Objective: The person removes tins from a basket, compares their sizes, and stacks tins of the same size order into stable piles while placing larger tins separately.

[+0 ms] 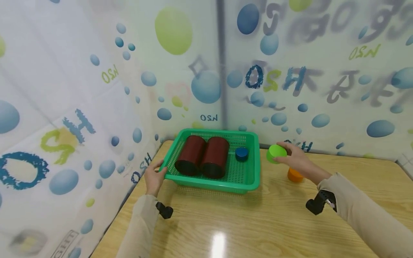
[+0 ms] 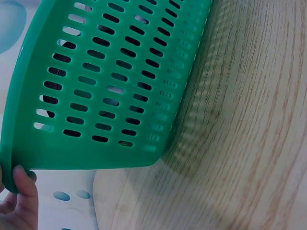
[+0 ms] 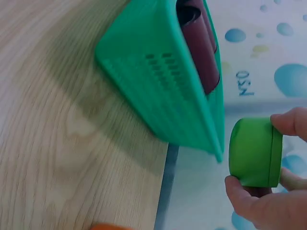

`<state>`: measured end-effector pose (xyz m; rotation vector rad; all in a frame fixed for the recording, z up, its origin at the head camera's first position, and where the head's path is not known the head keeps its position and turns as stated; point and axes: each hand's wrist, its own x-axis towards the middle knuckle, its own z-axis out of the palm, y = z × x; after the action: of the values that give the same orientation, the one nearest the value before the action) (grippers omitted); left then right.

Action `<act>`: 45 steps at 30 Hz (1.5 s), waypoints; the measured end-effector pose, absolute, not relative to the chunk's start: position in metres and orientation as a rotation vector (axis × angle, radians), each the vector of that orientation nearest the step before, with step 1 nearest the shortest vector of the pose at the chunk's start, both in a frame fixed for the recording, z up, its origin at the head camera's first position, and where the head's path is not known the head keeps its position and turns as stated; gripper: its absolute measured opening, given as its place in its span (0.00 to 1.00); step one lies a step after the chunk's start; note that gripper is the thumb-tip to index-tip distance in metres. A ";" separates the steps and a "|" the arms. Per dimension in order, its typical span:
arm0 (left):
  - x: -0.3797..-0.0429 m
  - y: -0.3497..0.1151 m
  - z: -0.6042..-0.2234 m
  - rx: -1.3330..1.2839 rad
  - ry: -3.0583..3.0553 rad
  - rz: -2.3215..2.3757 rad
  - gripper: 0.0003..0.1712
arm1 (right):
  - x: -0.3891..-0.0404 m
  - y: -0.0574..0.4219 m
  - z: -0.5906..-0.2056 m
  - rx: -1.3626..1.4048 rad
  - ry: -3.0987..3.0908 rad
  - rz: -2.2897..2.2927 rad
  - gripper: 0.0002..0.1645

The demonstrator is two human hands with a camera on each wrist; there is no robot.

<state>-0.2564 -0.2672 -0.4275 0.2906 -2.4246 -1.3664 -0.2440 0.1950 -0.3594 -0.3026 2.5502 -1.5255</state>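
A green plastic basket [image 1: 213,182] with slotted walls stands on the wooden table. My left hand [image 1: 154,178] pinches its rim at the near left corner, thumb and fingers round the edge [image 2: 10,177]. Inside lie two dark red cylinders [image 1: 191,156] side by side, their open ends facing me. To their right sits a small blue round container [image 1: 241,154]. My right hand [image 1: 298,159] holds a lime green round container [image 3: 254,152] between thumb and fingers, in the air just right of the basket. Below that hand, an orange round container [image 1: 295,175] rests on the table, partly covered by it.
The table [image 1: 206,222] meets a wall sheet [image 1: 206,114] printed with blue and green dots at the back, and another at the left. A black wrist camera [image 1: 164,210] is strapped on the left sleeve, and a second one [image 1: 317,203] on the right.
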 end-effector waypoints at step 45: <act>-0.256 -0.264 -0.425 0.339 -2.428 -1.371 0.21 | -0.253 0.259 -0.428 -0.022 2.619 -1.325 0.46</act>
<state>-0.2557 -0.2638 -0.4254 0.3391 -2.4276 -1.3711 -0.2526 0.2590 -0.4282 -0.0216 2.6195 -1.3254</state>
